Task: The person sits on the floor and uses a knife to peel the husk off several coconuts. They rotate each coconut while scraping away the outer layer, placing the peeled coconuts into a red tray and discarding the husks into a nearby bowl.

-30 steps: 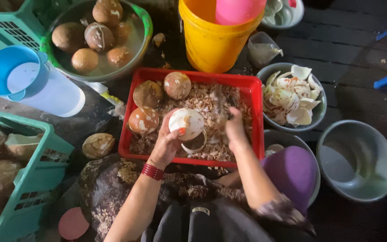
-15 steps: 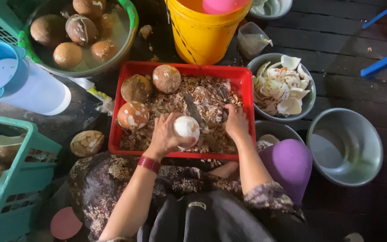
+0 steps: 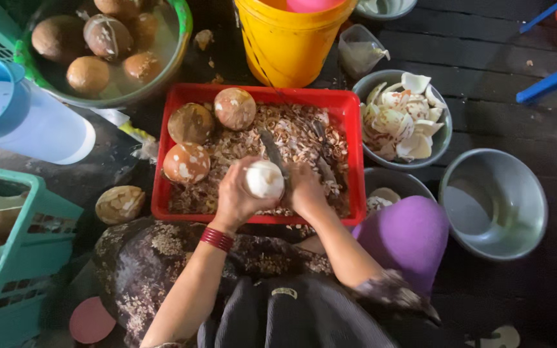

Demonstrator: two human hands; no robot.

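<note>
Coconut (image 3: 264, 178), round and white, cupped in left hand (image 3: 236, 196); right hand (image 3: 305, 190) clenches knife (image 3: 273, 153).

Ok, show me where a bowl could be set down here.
Bare dark planks lie right of the empty grey metal bowl and above it, below the blue bar. Around the red plastic tray it is crowded: yellow bucket, bowl of white pieces, purple lid.

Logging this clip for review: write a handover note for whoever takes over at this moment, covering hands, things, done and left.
Left hand holds a white peeled coconut over the red tray.
Right hand grips a knife, blade against the coconut.
Done: tray full of brown shavings; white pieces in the grey bowl.
Left: three brown-skinned coconuts in the tray, more in the green basin.
</note>
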